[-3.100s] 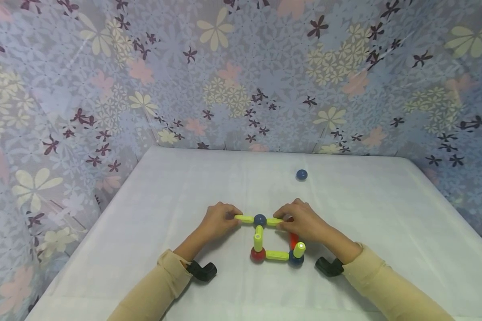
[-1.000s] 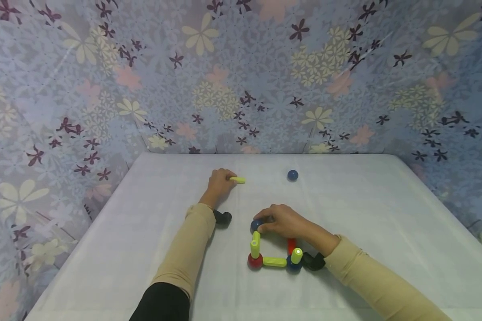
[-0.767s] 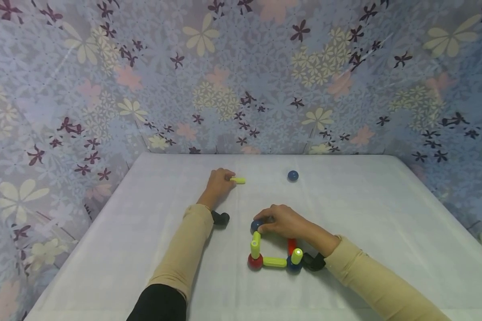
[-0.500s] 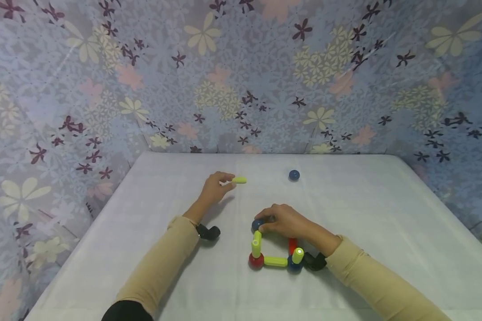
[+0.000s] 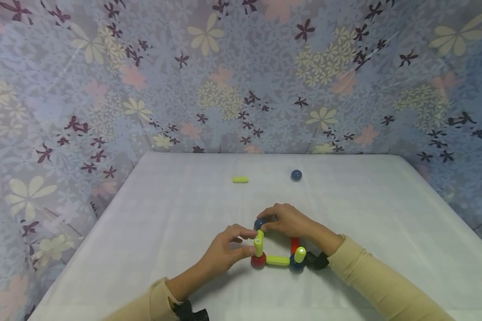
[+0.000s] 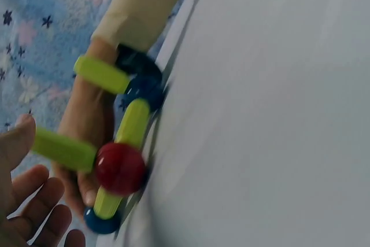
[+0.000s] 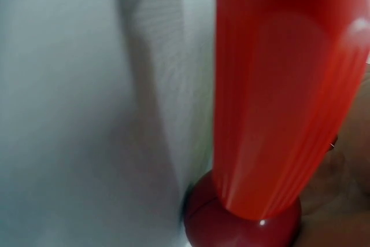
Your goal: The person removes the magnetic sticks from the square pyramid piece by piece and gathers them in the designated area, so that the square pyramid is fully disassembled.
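Note:
A square of magnetic rods and balls lies on the table. My left hand [image 5: 225,249] is at its near left corner, thumb and forefinger apart on either side of an upright yellow-green rod [image 5: 259,246] on a red ball [image 5: 259,260]. My right hand [image 5: 287,220] pinches the blue ball [image 5: 259,224] at the far left corner. Along the near side runs a yellow-green rod [image 5: 278,260] to another blue ball [image 5: 297,264], which bears a second upright rod [image 5: 300,254]. The right side is a red rod [image 7: 283,96], meeting a red ball [image 7: 243,215] that my right hand hides in the head view.
A loose yellow-green rod [image 5: 240,179] and a loose blue ball [image 5: 296,175] lie toward the back of the white-covered table [image 5: 176,196]. Behind it hangs a flowered cloth [image 5: 233,76]. A black wrist camera mount [image 5: 316,261] sits close beside the near right corner.
My left hand has let go of the yellow-green rod at the back and come down to the structure's near left corner. My right hand stays at the far left blue ball.

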The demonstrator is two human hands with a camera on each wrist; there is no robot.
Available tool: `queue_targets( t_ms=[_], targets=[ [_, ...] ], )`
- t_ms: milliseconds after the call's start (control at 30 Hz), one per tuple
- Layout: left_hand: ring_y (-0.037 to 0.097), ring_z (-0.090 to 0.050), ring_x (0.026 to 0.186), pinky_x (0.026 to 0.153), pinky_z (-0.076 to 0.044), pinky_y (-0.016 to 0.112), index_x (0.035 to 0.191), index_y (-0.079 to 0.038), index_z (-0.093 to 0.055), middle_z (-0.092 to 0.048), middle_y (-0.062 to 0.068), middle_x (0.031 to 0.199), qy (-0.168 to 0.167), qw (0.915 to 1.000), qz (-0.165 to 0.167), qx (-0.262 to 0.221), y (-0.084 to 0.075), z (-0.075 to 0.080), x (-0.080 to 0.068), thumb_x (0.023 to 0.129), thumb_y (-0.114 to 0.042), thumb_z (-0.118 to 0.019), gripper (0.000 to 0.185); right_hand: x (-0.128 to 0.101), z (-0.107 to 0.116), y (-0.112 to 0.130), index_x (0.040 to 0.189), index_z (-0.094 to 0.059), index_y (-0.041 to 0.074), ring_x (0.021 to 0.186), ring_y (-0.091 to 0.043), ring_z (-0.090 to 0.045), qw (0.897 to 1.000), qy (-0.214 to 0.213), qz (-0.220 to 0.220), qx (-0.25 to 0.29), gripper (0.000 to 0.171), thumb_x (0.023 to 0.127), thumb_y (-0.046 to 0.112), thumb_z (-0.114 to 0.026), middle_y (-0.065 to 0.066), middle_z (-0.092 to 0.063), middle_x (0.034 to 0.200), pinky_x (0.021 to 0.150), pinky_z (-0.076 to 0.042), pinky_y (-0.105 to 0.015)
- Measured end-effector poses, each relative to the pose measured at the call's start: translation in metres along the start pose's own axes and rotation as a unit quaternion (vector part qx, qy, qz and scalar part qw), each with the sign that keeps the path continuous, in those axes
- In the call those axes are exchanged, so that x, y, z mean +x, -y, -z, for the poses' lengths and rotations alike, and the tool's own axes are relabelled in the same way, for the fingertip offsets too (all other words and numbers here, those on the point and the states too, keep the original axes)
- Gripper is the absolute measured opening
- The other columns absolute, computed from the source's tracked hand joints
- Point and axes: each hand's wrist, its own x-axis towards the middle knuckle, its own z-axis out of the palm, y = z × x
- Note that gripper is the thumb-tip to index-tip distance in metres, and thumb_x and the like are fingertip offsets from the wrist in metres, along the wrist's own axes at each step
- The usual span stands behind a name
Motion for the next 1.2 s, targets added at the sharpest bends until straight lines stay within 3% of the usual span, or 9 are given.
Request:
queue_targets(
  t_ms=[133,333,567,833,1200],
  targets=[
    [0.014,-0.051,0.107,0.094,-0.044,0.034,0.117,-0.016,-0.064,-0.065,-0.003,0.114,-0.013,0.9999,-0.004,0.006,-0.002,-0.01,-0.005,0.082,-0.029,-0.071,0.038,-0.001,0.0,-0.001,0.116,-0.067,0.024,0.097,-0.01,-0.054,1.0,-0.004,0.009,-0.01,0.034,0.084,0.035,-0.069,0.009,-0.067,0.109,0.083,-0.044,-0.033],
    [0.008,-0.051,0.101,0.093,-0.04,0.032,0.103,-0.021,-0.068,-0.067,-0.008,0.102,-0.045,0.9988,0.017,0.01,-0.003,-0.017,-0.006,0.078,-0.025,-0.075,0.027,-0.001,0.0,-0.001,0.116,-0.067,0.023,0.095,-0.009,-0.054,1.0,-0.006,0.015,-0.012,0.034,0.084,0.036,-0.068,0.009,-0.067,0.108,0.081,-0.044,-0.031],
    [0.011,-0.054,0.096,0.087,-0.039,0.03,0.097,-0.017,-0.069,-0.069,-0.005,0.098,-0.073,0.9951,-0.015,0.065,-0.005,-0.02,-0.005,0.078,-0.022,-0.075,0.02,-0.001,0.001,0.0,0.119,-0.065,0.021,0.1,-0.011,-0.056,1.0,-0.001,0.019,-0.016,0.037,0.084,0.034,-0.068,0.006,-0.068,0.113,0.085,-0.046,-0.035],
    [0.012,-0.057,0.096,0.087,-0.039,0.033,0.098,-0.014,-0.069,-0.071,-0.005,0.095,-0.106,0.9856,0.007,0.131,-0.002,-0.01,0.01,0.08,-0.021,-0.073,0.019,-0.003,0.017,0.0,0.129,-0.058,0.019,0.119,-0.022,-0.055,0.998,0.032,-0.032,-0.048,0.047,0.085,0.034,-0.068,-0.002,-0.062,0.128,0.099,-0.044,-0.046],
    [0.018,-0.057,0.101,0.09,-0.041,0.038,0.107,-0.014,-0.068,-0.068,0.001,0.1,-0.14,0.9791,0.063,0.134,0.011,-0.002,0.042,0.081,-0.021,-0.072,0.027,-0.031,0.032,-0.009,0.131,-0.053,0.004,0.114,-0.029,-0.057,0.995,0.03,-0.053,-0.08,0.053,0.09,0.036,-0.06,-0.011,-0.064,0.123,0.096,-0.044,-0.049]
  ],
)
